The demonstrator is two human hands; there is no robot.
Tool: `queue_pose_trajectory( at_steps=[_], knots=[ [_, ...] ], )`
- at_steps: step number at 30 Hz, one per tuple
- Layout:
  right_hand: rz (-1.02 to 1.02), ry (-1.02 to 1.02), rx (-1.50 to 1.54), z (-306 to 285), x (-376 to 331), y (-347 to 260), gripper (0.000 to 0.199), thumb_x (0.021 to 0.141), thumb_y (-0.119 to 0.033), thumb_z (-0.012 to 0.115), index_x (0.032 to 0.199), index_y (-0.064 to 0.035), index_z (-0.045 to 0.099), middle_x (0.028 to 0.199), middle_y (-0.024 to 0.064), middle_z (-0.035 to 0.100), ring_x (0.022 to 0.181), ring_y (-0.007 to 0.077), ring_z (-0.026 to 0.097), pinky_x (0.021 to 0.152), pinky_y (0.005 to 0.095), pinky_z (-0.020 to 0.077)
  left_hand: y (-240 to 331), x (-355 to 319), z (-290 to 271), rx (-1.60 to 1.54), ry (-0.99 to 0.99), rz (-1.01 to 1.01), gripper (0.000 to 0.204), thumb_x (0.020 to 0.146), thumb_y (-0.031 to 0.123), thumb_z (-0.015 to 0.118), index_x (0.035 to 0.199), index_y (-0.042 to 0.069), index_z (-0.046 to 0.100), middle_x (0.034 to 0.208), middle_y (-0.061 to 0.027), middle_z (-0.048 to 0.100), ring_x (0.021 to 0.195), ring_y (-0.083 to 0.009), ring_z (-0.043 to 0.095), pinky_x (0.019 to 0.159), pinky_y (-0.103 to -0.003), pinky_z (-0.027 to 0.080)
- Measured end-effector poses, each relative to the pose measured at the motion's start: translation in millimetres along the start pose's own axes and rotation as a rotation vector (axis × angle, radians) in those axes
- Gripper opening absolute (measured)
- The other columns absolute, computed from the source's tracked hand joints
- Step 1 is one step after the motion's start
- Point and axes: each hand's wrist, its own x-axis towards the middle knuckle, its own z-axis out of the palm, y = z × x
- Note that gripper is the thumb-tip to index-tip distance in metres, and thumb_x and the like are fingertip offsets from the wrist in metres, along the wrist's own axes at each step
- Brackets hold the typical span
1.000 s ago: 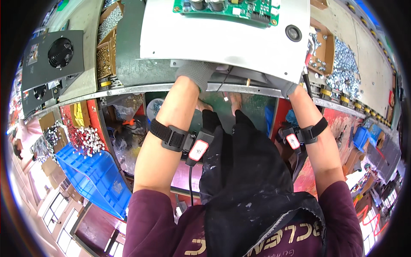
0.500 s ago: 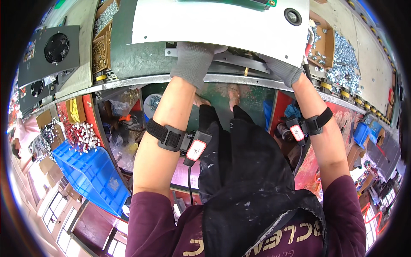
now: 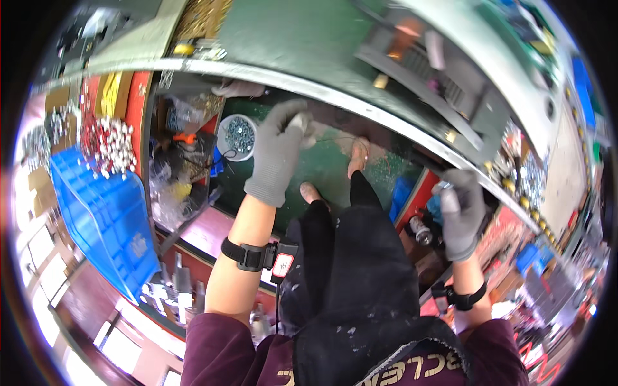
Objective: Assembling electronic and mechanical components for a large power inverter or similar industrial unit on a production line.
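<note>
My left hand (image 3: 281, 154), in a grey knit glove, is raised in front of the bench edge with its fingers curled in. Whatever it may hold is hidden or blurred. My right hand (image 3: 462, 215), gloved alike, is closed near the bench edge on the right, with a small shiny spot at its fingertips that I cannot name. Both hands are apart from the grey metal housing (image 3: 479, 119), which lies on the bench at the upper right with its slotted inside showing. A white panel (image 3: 499, 55) is beside it, blurred.
The bench's metal edge (image 3: 309, 90) crosses in front of me. Below it stand a white bucket of screws (image 3: 237, 136) and a blue crate (image 3: 103, 219). Wire connectors (image 3: 112, 145) hang at the left. Loose fasteners (image 3: 531, 177) lie on the right, beside rollers.
Both hands have come away from under the white panel and back toward me. The panel has shifted right in view, the housing's inside now shows, and the view has turned.
</note>
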Motion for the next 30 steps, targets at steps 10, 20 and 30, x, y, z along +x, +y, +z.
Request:
queue_pose_trajectory(
  at_steps=[10,20,30],
  knots=[
    [0.180,-0.710,-0.714,215.6,-16.5,372.1,0.011,0.072,-0.011,0.064,0.081,-0.0054,0.066,0.089,0.0147,0.058,0.080,0.0306,0.059,0.070,0.0348,0.0482,-253.8,-106.4,-149.9,-0.180,0.247,-0.418,0.034,0.091,0.021,0.055,0.117,-0.001,0.053,0.099,-0.0107,0.060,0.088,-0.0174,0.060,0.073,-0.030,0.053],
    [0.223,-1.164,-1.350,346.4,-3.5,562.8,0.027,0.081,-0.022,0.051,0.094,-0.0086,0.071,0.104,0.0150,0.066,0.098,0.0315,0.062,0.085,0.0371,0.0466,-397.5,-108.0,-178.8,-0.239,0.368,-0.556,0.026,0.094,0.012,0.050,0.116,-0.002,0.053,0.092,-0.0080,0.060,0.081,-0.0135,0.060,0.071,-0.027,0.052],
    [0.184,-0.800,-0.258,297.8,-59.6,389.2,0.016,0.076,0.000,0.062,0.090,-0.0073,0.065,0.083,0.0043,0.059,0.067,0.0111,0.054,0.061,0.0258,0.0445,-443.0,-60.3,-104.0,-0.063,0.029,-0.427,0.029,0.091,0.017,0.056,0.114,0.000,0.059,0.101,-0.0078,0.060,0.088,-0.0176,0.060,0.079,-0.029,0.048]
  ],
)
